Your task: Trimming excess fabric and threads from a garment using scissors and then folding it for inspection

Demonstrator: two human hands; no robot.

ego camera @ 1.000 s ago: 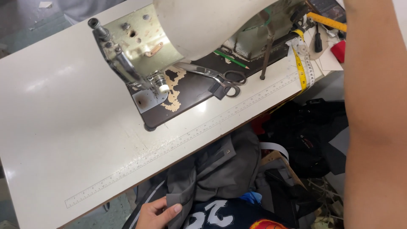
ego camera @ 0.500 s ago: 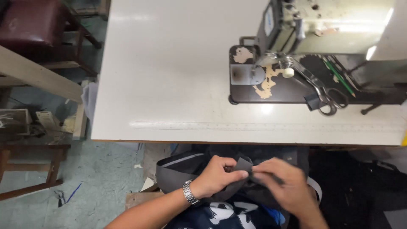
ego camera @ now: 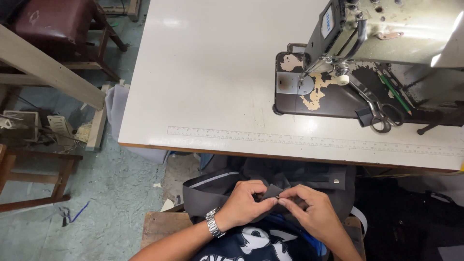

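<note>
Below the table's front edge, my left hand [ego camera: 246,203] and my right hand [ego camera: 309,209] pinch the same small fold of dark grey fabric [ego camera: 212,186] between thumbs and fingertips, which meet at the middle. The cloth has a thin pale stripe and spreads over my lap. A metal watch [ego camera: 212,223] is on my left wrist. Up on the white table [ego camera: 212,77] stands a worn sewing machine [ego camera: 367,29] on a black base, well away from both hands.
Scissors [ego camera: 382,116] and a green pencil [ego camera: 394,92] lie on the machine's base. A printed ruler strip [ego camera: 290,139] runs along the table's front edge. A wooden bench [ego camera: 53,77], a dark red stool [ego camera: 53,21] and the floor lie to the left.
The view has swung from the table's right side to face it squarely. One second ago only one hand touched the cloth; now both hands pinch it together in my lap.
</note>
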